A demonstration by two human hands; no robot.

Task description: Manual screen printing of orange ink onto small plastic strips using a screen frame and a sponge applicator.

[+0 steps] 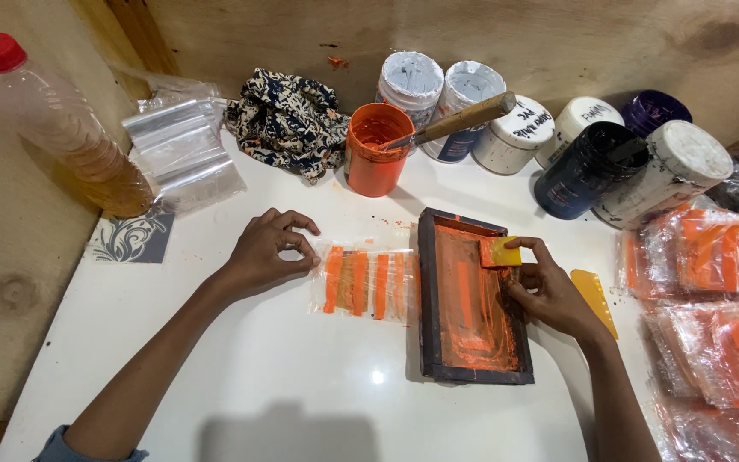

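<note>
Orange ink already marks the clear plastic pouch (365,282) lying flat on the white table (284,385), just left of the dark wooden-framed printing screen (472,299), so this print looks done. Left hand (268,252) pinches the pouch's left edge with fingertips together, while the right hand (549,295) clamps a small yellow squeegee (499,253) at the screen's far end. Printed pouches (712,291) pile at right; a stack of blank clear bags (180,150) at far left suggests more remain.
</note>
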